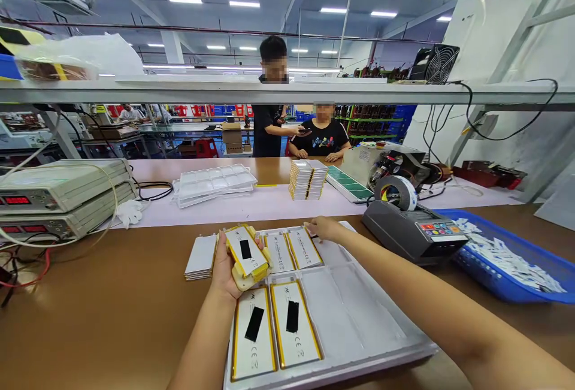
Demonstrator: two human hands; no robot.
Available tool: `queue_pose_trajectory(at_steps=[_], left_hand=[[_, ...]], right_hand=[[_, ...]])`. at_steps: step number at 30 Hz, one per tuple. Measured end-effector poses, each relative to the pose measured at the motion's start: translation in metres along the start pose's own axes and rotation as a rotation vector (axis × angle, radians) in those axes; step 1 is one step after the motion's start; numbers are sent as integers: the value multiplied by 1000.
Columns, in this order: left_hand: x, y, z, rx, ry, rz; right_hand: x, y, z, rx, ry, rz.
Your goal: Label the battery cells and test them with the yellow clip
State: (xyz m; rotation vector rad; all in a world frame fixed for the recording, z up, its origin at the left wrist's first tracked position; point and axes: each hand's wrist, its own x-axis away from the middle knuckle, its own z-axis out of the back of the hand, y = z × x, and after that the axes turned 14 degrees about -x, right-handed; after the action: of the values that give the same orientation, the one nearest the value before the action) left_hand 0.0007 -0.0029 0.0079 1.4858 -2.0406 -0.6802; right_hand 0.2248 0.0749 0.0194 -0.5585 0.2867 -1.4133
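Observation:
My left hand (228, 267) is wrapped round a flat pouch battery (245, 248) with a black strip on its face, seated in a pale yellow holder (246, 281). It hangs over the left edge of a white plastic tray (372, 312). In the tray's front row lie two batteries with black strips, one at left (254, 336) and another beside it (294, 324). Two more without strips lie in the back row. My right hand (327, 229) reaches across the tray, fingers curled at the top corner of the rightmost back battery (304, 247); its fingertips are partly hidden.
A stack of batteries (200, 257) sits left of the tray. Right are a tape dispenser (413, 231) and a blue basket (503, 258) of white scraps. Behind stand battery stacks (308, 179), white trays (214, 183) and two people. Meters (63, 192) stand at left.

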Motion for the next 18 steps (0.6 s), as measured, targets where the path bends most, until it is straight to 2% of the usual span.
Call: queue_pose_trajectory(at_steps=[4, 7, 9, 12, 15, 18], left_hand=[[0, 0, 3, 36, 14, 11], [1, 0, 6, 45, 44, 7], [2, -1, 6, 53, 47, 16], [2, -3, 5, 52, -25, 45], [2, -5, 4, 34, -119, 51], [2, -7, 5, 12, -97, 22]], right_hand=[[-1, 5, -3, -192, -111, -11], [0, 0, 6, -279, -147, -40], [2, -9, 17, -332, -133, -15], [10, -36, 25, -541, -127, 136], [18, -72, 9, -750, -232, 242], [22, -100, -18, -708, -286, 255]])
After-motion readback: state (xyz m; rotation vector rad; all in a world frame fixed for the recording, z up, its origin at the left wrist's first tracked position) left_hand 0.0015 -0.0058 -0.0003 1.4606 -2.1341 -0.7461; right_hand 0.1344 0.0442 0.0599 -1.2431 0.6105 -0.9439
